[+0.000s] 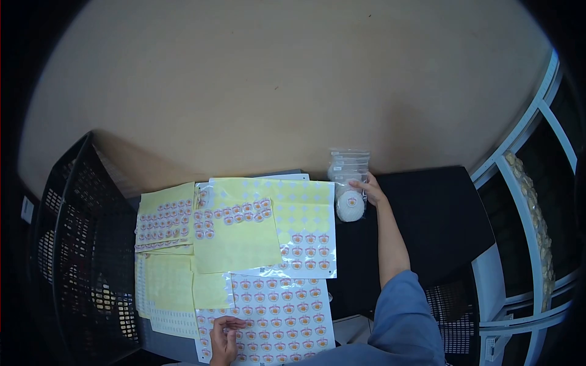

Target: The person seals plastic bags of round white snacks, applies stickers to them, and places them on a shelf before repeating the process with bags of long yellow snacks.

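My right hand [371, 189] reaches far forward and grips a clear plastic bag [349, 183] that holds a round white item with an orange sticker on it. The bag stands at the back of the dark table, against the wall. My left hand [224, 337] rests low at the near edge, fingers pressed on a white sheet of round orange stickers [281, 317]. It is unclear whether its fingers pinch a sticker.
Several yellow sticker sheets [244, 232], partly peeled, overlap across the dark table [439, 213]. A black wire basket [73, 244] stands at the left. A white metal frame [519, 201] rises at the right. A tan wall fills the back.
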`<state>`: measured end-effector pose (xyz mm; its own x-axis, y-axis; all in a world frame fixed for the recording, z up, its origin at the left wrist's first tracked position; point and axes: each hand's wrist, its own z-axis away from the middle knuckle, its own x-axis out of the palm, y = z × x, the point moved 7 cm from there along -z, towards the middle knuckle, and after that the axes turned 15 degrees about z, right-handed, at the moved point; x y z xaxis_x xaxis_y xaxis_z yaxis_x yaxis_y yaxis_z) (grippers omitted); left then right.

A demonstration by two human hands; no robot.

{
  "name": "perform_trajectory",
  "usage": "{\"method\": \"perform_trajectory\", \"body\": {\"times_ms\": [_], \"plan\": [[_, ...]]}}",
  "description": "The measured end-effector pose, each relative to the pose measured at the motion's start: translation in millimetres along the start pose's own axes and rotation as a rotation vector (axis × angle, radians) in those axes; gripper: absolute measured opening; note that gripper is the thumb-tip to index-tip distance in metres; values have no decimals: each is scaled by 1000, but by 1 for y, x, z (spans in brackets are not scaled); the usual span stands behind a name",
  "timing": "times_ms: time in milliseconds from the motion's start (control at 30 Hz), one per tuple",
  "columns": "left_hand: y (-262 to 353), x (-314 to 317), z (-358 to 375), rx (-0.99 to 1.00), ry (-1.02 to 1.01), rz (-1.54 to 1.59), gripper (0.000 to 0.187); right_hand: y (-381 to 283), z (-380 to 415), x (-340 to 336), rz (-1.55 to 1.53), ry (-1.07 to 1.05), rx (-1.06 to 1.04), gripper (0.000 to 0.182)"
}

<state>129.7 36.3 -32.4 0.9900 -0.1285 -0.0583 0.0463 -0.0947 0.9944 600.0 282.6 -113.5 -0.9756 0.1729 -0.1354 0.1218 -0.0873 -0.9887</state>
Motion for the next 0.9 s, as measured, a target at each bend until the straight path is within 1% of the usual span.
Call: {"method": "perform_trajectory", "body": {"times_ms": [100, 167, 200, 267, 300, 367, 400, 467, 500, 533, 567, 600, 633, 667, 700, 800, 833, 867, 900], "plan": [[-1, 3, 0, 4, -31, -26, 43, 3, 5, 1, -61, 22, -40, 55], [2, 8, -2, 1, -34, 20, 42, -6, 17, -7, -150, 113, -122, 53], [2, 9, -3, -3, -46, 23, 42, -1, 21, -12, -148, 125, -117, 53], [5, 14, -5, 34, -95, 12, 41, 5, 34, -34, -206, 278, -190, 42], [5, 18, -6, 35, -113, 18, 41, 5, 44, -40, -200, 297, -190, 42], [10, 24, -8, 81, -137, 129, 33, 14, 69, -55, -257, 414, -102, 32], [11, 26, -12, 84, -157, 137, 33, 16, 79, -59, -253, 435, -105, 32], [17, 42, -20, 94, -295, 194, 28, 29, 96, -68, -342, 502, -100, 24], [29, 54, -29, 124, -352, 221, 22, 36, 103, -72, -347, 538, -75, 25], [36, 68, -42, 47, -418, 247, 21, 38, 112, -74, -345, 550, -70, 25], [39, 87, -59, 17, -445, 213, 24, 41, 119, -75, -374, 565, -55, 24], [54, 114, -78, 51, -543, 154, 30, 44, 127, -76, -402, 581, -38, 24], [61, 140, -94, 49, -565, 109, 30, 47, 137, -74, -401, 593, -34, 24], [64, 168, -111, 44, -601, 74, 46, 49, 146, -72, -452, 590, -26, 24], [61, 196, -126, 88, -625, 36, 60, 51, 155, -70, -504, 593, -23, 23], [26, 277, -167, 235, -735, -146, 101, 56, 185, -66, -500, 595, 7, 18], [12, 300, -174, 198, -789, -274, 114, 55, 197, -64, -499, 612, 18, 18], [1, 318, -176, 121, -854, -334, 119, 52, 211, -63, -496, 632, 30, 17], [-15, 333, -178, 69, -913, -338, 121, 52, 223, -62, -502, 634, 39, 18]]}}
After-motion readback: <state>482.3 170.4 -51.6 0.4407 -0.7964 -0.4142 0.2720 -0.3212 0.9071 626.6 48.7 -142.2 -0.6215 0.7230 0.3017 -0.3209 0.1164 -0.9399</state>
